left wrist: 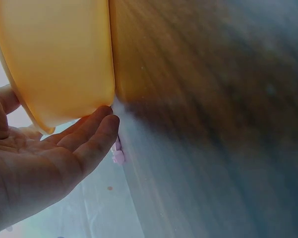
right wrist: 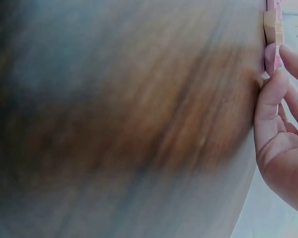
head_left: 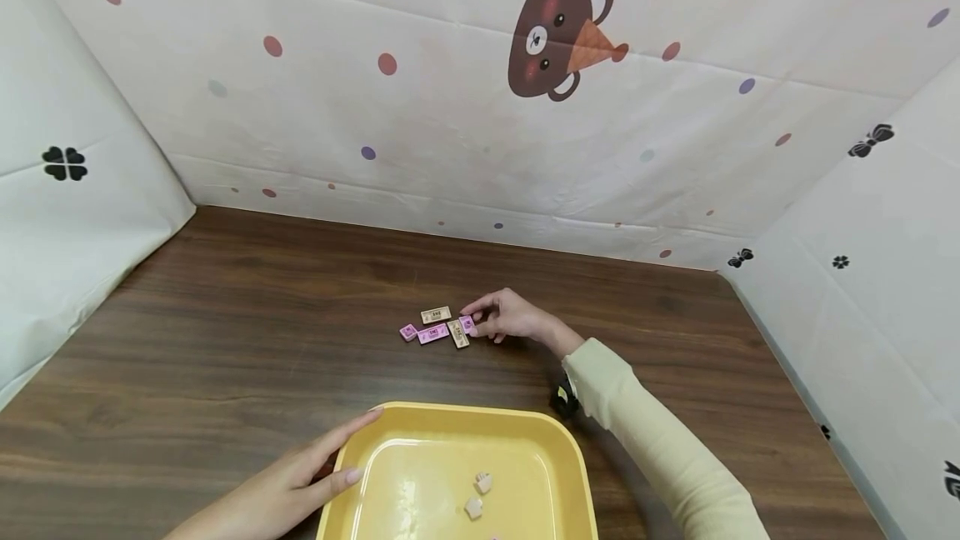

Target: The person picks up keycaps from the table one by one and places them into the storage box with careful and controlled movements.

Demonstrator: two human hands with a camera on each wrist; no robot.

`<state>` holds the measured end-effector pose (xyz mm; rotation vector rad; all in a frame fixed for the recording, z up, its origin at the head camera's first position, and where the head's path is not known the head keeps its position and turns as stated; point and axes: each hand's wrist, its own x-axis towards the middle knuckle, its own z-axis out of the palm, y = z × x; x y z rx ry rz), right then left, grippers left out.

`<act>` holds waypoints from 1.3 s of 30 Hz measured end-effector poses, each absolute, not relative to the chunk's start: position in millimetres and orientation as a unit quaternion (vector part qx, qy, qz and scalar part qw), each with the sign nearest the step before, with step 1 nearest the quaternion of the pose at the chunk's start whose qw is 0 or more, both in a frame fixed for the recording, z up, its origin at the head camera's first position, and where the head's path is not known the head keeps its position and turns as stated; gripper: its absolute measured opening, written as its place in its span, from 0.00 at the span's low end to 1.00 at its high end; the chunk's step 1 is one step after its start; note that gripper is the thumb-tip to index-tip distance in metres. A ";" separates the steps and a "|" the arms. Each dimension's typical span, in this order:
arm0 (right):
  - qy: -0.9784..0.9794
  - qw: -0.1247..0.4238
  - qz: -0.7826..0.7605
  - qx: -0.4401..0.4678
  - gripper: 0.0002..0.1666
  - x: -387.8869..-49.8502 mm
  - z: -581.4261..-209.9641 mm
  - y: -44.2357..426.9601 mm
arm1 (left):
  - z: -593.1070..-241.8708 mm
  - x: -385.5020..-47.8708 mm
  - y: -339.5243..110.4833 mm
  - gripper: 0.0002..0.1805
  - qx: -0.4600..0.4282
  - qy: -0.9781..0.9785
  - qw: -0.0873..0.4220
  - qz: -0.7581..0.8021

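Note:
My left hand grips the left rim of a yellow tray, thumb over the rim. The left wrist view shows the other fingers against the tray's outer wall. Farther back on the table, my right hand pinches a small pink printed tile between thumb and fingers. That tile touches a tan printed tile set crosswise. To its left lie a long pink tile, another tan tile above it, and a pink tile at the end.
Inside the tray lie two small pale pieces, with a bit of pink at the lower frame edge. Under everything is a dark wood table. White patterned sheets rise at the back and both sides. A black wrist device sits by the right cuff.

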<state>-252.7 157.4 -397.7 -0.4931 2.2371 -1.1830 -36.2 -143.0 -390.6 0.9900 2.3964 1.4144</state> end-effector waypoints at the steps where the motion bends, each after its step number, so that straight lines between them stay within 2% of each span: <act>1: 0.835 0.278 -0.438 -0.184 0.21 -252.7 -397.8 157.3 | -390.8 -36.2 -143.0 0.30 0.334 0.808 0.093 0.477; 14: 0.851 0.270 -0.385 -0.234 0.17 -251.6 -394.0 154.0 | -393.6 -35.2 -143.2 0.30 0.346 0.803 0.070 0.480; 24: 0.859 0.267 -0.378 -0.219 0.13 -249.4 -393.8 152.5 | -392.8 -34.9 -143.5 0.30 0.341 0.804 0.079 0.481; 39: 0.827 0.277 -0.453 -0.187 0.17 -244.7 -390.5 160.1 | -392.2 -35.9 -143.3 0.30 0.342 0.809 0.075 0.472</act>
